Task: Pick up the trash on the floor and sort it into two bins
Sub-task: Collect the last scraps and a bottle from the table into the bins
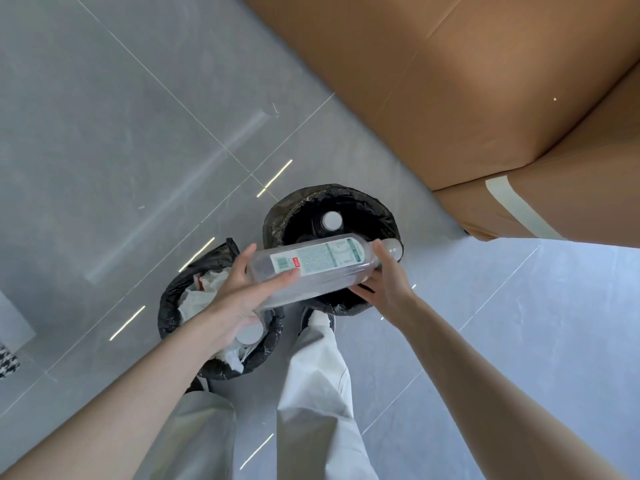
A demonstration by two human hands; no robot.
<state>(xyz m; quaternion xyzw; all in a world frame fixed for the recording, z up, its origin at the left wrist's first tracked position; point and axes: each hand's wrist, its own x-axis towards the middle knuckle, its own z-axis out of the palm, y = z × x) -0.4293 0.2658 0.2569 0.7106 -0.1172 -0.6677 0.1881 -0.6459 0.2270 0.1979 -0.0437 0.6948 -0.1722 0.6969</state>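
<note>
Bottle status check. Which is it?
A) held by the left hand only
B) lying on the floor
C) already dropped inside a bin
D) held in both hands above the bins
D: the clear bottle is sideways in the air, with the left hand gripping its base end and the right hand its neck end, over the farther bin.

1. Light is bright and even. The grey tiled floor (104, 133) reads pale and bluish at lower right and duller at upper left.
2. Short bright reflected streaks run diagonally across the glossy floor from centre to lower left, with a broad hazy sheen at upper middle.
3. A soft shadow darkens the cardboard box (450, 81) at upper right.
4. The centre bin (277, 216) has a near-black interior, and its bag rim glints.
5. The clear plastic bottle (311, 268) shows mild highlights.
6. Wide-angle distortion splays the tile joints toward the corners. The centre is sharp and the bottom edge slightly soft.
</note>
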